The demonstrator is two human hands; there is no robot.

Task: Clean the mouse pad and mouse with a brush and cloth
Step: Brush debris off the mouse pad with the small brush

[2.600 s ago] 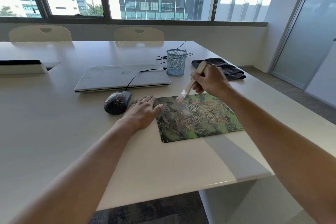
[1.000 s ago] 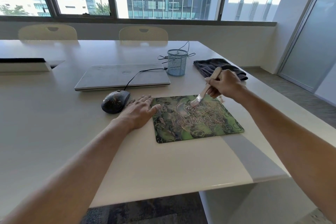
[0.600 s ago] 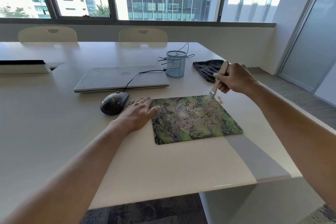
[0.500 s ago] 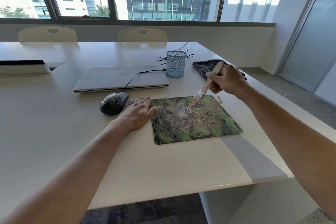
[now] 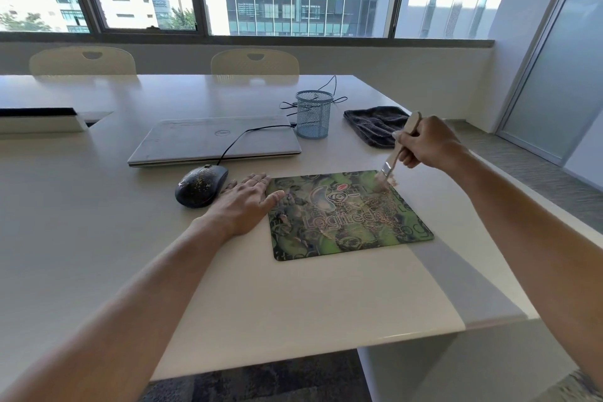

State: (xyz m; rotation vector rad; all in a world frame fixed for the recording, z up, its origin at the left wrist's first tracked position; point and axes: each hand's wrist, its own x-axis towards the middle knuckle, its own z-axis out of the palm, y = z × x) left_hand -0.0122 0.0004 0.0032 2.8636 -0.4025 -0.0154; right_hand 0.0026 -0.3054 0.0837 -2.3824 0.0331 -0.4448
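A green patterned mouse pad [image 5: 346,215] lies flat on the white table, speckled with fine crumbs on its right half. My left hand [image 5: 248,202] lies flat beside it, fingers straight, the thumb touching the pad's left edge. My right hand [image 5: 424,142] grips the wooden handle of a small brush [image 5: 390,166], whose bristles touch the pad's far right corner. A black wired mouse [image 5: 200,184], dusted with specks, sits just left of my left hand. A dark grey cloth [image 5: 375,124] lies crumpled behind my right hand.
A closed silver laptop [image 5: 212,142] lies behind the mouse, with the mouse cable running over it. A blue mesh pen cup [image 5: 314,119] stands between laptop and cloth. The table's right edge runs close to the pad. Two chairs stand at the far side.
My right hand has swept the brush from the pad's top middle rightward to its far right corner. My left hand has stayed flat at the pad's left edge.
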